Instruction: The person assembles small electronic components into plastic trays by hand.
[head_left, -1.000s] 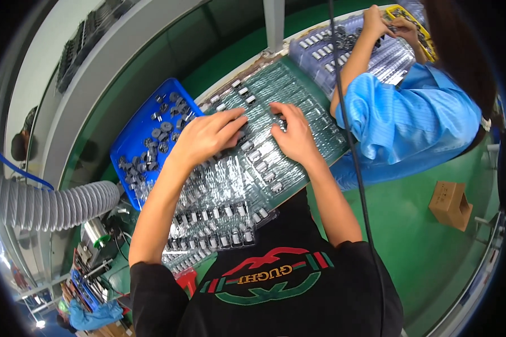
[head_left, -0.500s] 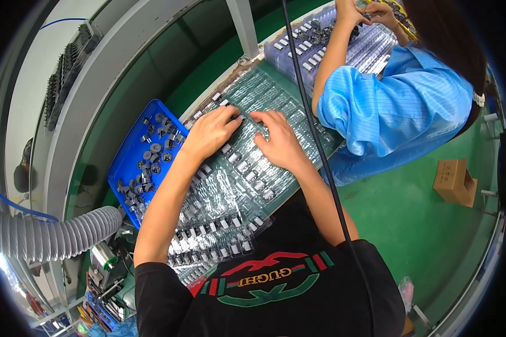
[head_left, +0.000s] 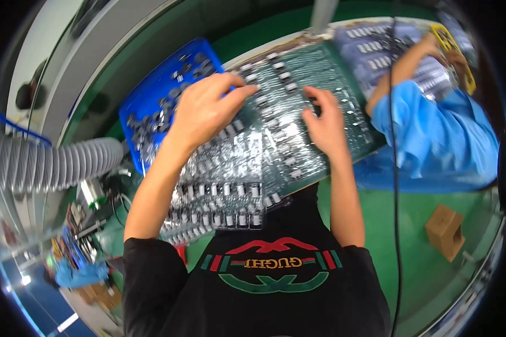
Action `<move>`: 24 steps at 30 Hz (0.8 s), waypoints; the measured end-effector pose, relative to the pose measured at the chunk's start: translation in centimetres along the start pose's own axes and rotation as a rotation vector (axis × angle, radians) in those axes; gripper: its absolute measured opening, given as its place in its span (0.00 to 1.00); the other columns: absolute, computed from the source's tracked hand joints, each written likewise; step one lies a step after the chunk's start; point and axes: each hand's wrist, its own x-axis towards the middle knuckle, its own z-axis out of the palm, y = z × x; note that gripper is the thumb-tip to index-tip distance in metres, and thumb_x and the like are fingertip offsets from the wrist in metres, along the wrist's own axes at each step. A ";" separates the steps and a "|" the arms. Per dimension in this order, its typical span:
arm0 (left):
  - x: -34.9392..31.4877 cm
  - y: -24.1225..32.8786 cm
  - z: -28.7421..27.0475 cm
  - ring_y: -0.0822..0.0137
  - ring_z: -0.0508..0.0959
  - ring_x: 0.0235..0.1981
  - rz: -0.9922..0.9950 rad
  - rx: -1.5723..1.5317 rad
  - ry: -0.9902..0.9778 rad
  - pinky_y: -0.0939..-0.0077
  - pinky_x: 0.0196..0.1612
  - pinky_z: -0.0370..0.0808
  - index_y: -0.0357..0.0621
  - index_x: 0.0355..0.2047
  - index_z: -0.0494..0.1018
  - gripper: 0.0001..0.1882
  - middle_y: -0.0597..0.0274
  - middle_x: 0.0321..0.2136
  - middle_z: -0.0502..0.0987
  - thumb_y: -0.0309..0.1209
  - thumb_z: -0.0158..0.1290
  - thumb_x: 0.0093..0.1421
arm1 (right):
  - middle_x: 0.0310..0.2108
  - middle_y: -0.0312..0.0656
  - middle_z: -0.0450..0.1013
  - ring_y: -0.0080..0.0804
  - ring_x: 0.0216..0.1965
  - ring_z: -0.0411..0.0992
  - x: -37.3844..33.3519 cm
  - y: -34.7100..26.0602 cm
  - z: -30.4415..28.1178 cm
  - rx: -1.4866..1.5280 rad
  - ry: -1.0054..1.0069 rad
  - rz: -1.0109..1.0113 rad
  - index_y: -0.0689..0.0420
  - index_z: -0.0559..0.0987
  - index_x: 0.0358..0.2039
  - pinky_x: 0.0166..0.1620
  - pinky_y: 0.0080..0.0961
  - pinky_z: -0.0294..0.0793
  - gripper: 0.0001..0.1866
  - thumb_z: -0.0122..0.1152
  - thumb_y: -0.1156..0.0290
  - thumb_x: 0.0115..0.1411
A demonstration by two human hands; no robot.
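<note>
The head view gives me my left hand low over the table, its thumb and forefinger stretched forward and close together beside a column of small parts. The gap at those tips is narrow, and I cannot tell whether anything is pinched there. My right hand is well apart from it, thumb and forefinger bent with a wider space between them; something dark shows in that space, but from here I cannot make out whether it is held.

The small parts, white and black, stand in slanting columns on a clear ridged tray, mostly between my two hands. Nearer my body, more of them sit in rows in overlapping clear trays, partly behind my left forearm. Beyond that forearm is a blue bin with dark pieces scattered in it.

Further left I see a grey ribbed hose. Over to the right, a co-worker in a blue sleeve reaches toward a yellow tray, and a cardboard box rests on the green floor.
</note>
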 end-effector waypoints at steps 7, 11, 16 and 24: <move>-12.6 4.0 -11.3 0.62 0.78 0.26 -0.325 0.060 -0.267 0.67 0.28 0.75 0.45 0.30 0.77 0.13 0.64 0.27 0.75 0.23 0.67 0.44 | 0.46 0.44 0.74 0.39 0.45 0.71 -0.2 -0.1 0.1 -0.049 -0.060 0.065 0.57 0.79 0.51 0.50 0.31 0.72 0.20 0.61 0.77 0.56; -17.7 8.1 -11.9 0.64 0.78 0.32 -0.444 0.043 -0.488 0.71 0.32 0.78 0.43 0.39 0.78 0.15 0.64 0.33 0.76 0.26 0.64 0.49 | 0.47 0.41 0.74 0.36 0.45 0.71 0.0 -0.5 0.0 -0.072 -0.085 0.059 0.56 0.80 0.52 0.51 0.30 0.72 0.20 0.62 0.78 0.58; -20.4 9.5 -9.4 0.66 0.79 0.34 -0.513 0.178 -0.432 0.71 0.35 0.79 0.45 0.49 0.78 0.20 0.65 0.39 0.77 0.30 0.64 0.55 | 0.50 0.42 0.74 0.37 0.49 0.73 0.1 -0.3 0.0 -0.095 -0.101 0.072 0.56 0.80 0.51 0.54 0.31 0.72 0.18 0.61 0.76 0.59; -20.9 8.8 -8.2 0.67 0.79 0.32 -0.490 0.228 -0.269 0.71 0.31 0.78 0.45 0.46 0.80 0.20 0.66 0.37 0.76 0.29 0.66 0.51 | 0.50 0.42 0.74 0.37 0.49 0.73 0.1 -0.1 -0.1 -0.071 -0.098 0.054 0.56 0.80 0.51 0.54 0.31 0.72 0.18 0.61 0.75 0.60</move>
